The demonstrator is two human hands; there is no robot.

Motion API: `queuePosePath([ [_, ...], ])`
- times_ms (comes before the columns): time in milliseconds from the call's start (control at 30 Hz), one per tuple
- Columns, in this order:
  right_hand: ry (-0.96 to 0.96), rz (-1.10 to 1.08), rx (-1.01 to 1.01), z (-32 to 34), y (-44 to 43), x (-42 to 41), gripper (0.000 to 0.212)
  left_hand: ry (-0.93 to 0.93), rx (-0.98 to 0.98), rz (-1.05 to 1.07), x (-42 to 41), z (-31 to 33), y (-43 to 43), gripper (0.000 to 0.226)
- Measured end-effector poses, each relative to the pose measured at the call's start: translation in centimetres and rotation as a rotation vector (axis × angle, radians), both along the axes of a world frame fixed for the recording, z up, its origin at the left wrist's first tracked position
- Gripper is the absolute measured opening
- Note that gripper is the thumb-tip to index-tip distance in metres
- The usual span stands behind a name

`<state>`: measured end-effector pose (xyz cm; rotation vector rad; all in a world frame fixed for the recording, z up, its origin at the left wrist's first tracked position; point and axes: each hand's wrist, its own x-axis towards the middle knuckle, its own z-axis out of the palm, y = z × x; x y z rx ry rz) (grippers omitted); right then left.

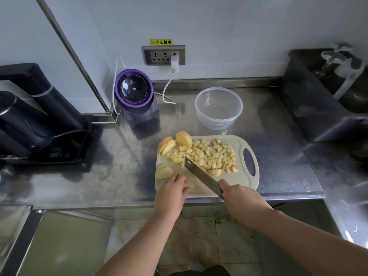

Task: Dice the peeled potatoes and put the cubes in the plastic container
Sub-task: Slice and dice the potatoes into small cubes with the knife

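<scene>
L hand curls over a potato piece at the near-left of the cutting board, pinning it. R hand grips the cleaver by its handle, blade tip by the potato cubes piled mid-board. Slices & a half potato sit at the far-left corner. Plastic container stands just behind the board on the steel surface. Yellow sticker reads "小心触电", above the wall socket; a white plug is in its rt outlet.
</scene>
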<state>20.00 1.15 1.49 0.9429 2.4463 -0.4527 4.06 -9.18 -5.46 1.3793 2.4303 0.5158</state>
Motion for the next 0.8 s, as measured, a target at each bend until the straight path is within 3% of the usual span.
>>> queuePosePath([
  [800, -0.009, 0.152, -0.007, 0.1, -1.8, 0.3, 0.047, 0.131, -0.064, -0.035, -0.6, -0.3, -0.5, 0.026],
])
